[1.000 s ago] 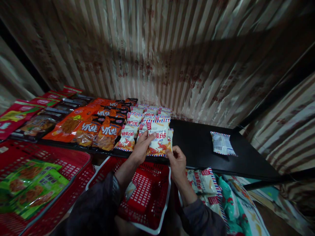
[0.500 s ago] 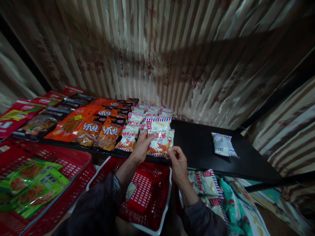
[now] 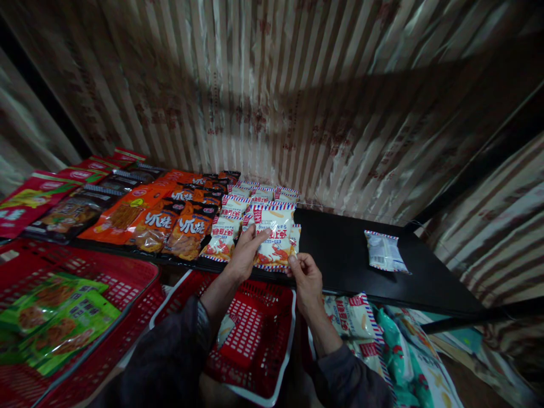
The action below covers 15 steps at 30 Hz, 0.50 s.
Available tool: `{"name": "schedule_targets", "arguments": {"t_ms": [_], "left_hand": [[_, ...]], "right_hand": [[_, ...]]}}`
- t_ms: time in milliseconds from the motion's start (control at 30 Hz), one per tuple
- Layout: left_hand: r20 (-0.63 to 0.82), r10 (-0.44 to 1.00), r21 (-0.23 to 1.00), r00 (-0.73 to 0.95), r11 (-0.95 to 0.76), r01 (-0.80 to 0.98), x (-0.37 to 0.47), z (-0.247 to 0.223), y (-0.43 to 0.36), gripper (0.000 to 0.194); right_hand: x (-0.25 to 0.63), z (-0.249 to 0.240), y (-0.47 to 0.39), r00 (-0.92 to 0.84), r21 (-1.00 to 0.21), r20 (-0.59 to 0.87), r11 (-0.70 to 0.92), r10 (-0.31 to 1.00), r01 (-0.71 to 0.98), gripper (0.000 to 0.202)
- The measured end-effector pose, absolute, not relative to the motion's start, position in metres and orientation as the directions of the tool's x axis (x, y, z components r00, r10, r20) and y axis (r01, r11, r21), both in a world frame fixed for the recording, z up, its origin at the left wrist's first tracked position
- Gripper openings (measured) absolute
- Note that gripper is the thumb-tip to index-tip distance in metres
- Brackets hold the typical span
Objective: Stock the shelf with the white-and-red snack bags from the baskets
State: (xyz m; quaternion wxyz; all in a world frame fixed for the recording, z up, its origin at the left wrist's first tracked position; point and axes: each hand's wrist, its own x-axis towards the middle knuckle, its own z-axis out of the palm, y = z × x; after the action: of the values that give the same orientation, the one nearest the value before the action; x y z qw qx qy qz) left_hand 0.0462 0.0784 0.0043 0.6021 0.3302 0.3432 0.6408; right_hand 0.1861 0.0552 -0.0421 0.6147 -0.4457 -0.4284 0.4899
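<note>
Both hands hold one white snack bag (image 3: 278, 226) with red lettering, a shrimp picture and a striped edge, upright over the front of the black shelf (image 3: 335, 243). My left hand (image 3: 246, 252) grips its left side, thumb across the front. At the lower right corner, my right hand (image 3: 306, 277) pinches the bag between thumb and fingers. Matching snack bags (image 3: 221, 238) stand in rows on the shelf, to the left of and behind the held one, which partly hides them. Below my hands is a red basket (image 3: 293, 340) with a white rim and a small bag inside.
Orange-and-black snack packs (image 3: 189, 229), a large orange pack (image 3: 114, 221) and dark packs (image 3: 76, 212) line the shelf leftward. One pale bag (image 3: 386, 251) lies at the right. Another red basket (image 3: 144, 283) holds green packs (image 3: 72, 328). More bags (image 3: 352, 317) sit below the shelf.
Almost nothing differs. The view has shifted very slightly; both hands keep the same grip on the snack bag.
</note>
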Motion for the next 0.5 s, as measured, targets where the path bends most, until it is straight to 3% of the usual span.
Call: {"name": "schedule_targets", "arguments": {"t_ms": [500], "left_hand": [[0.022, 0.998, 0.849, -0.056, -0.048, -0.526, 0.0437, 0.0028, 0.0797, 0.039]], "right_hand": [[0.1867, -0.0427, 0.0547, 0.123, -0.966, 0.094, 0.120, 0.988, -0.228, 0.039]]}}
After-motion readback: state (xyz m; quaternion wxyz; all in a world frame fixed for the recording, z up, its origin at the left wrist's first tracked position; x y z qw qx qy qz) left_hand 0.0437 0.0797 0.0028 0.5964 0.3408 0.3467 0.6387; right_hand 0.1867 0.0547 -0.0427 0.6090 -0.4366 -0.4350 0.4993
